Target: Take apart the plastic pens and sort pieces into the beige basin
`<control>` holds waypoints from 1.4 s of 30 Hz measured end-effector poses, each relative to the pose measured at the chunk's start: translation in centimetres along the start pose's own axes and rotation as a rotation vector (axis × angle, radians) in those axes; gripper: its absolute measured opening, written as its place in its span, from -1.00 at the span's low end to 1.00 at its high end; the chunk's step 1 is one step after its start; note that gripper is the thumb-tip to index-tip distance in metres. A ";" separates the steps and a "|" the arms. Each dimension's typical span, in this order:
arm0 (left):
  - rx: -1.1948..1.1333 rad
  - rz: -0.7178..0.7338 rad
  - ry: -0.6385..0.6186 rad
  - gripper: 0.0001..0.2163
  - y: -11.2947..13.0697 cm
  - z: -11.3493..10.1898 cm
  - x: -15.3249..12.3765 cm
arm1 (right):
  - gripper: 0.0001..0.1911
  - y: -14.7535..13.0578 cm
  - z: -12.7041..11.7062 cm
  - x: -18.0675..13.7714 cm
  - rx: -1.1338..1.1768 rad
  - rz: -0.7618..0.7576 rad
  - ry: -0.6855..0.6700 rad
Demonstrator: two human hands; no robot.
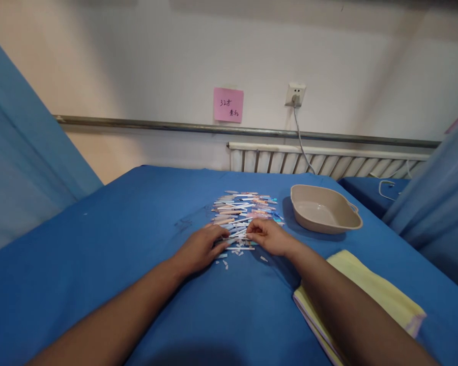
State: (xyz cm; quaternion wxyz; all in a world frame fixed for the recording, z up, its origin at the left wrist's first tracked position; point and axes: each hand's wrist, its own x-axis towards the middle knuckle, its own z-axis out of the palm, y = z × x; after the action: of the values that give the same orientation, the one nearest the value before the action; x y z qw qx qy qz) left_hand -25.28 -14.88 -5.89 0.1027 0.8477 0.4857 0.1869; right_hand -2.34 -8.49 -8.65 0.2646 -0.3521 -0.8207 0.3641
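Observation:
Pens [223,221] in several colours lie in a loose heap on the blue cloth, mostly side by side. Thin white sticks [241,248] lie over and among them, and small white scraps [226,265] are scattered at the near edge. My left hand [203,247] is at the near left of the heap, thumb and fingers closed round one end of a thin stick. The other end sits in a pinch of my right hand [269,236], at the near right of the heap. My fingers partly hide this stick, so its exact kind is unclear.
A beige plastic basin [324,223] stands right of the pens. A folded yellow towel [374,290] lies under my right forearm. Behind the blue-covered table [137,213] are a metal rail [168,125], a radiator [282,160] and a plugged-in cord [299,134]. Blue curtains [23,132] hang at both sides.

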 end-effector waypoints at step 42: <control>0.154 -0.015 -0.052 -0.80 0.4 -0.1 0.0 | -0.92 -0.3 -2.0 -0.7 -0.218 0.018 -0.059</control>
State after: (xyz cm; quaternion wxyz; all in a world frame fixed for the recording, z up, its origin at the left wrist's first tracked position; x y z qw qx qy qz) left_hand -25.00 -15.07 -5.69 0.0513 0.8541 0.5020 0.1260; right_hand -0.72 -8.35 -7.35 0.1973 -0.3754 -0.8595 0.2852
